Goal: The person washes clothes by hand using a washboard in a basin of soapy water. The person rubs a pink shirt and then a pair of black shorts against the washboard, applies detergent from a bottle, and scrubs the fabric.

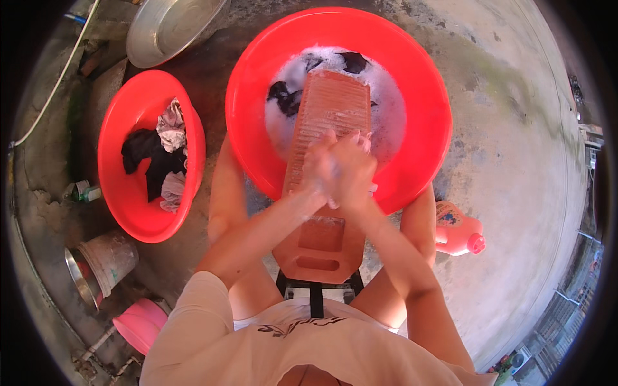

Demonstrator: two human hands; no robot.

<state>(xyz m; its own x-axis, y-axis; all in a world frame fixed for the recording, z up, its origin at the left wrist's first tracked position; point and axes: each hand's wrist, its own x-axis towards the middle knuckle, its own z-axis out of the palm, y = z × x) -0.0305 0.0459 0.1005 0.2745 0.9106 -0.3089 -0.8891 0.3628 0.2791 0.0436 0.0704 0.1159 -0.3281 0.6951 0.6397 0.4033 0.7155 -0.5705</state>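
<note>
A brown ridged washboard [333, 106] slants out of a large red plastic basin [425, 111], its handle end towards my body. Soapy water with white suds [388, 116] fills the basin's bottom, and dark wet cloth [285, 99] shows through the foam. Over the middle of the board my left hand [317, 166] and my right hand [355, 166] are pressed together, wet and slightly blurred. Between them is bunched a small pale pinkish cloth [363, 141], mostly hidden by the fingers.
To the left, a smaller red basin [113, 144] holds black and pale crumpled clothes [161, 166]. A metal basin [169, 29] lies beyond it. A dirty bucket [108, 258] and a pink basin [140, 323] are lower left. A pink detergent bottle [458, 229] lies beside my right leg on the concrete floor [512, 159].
</note>
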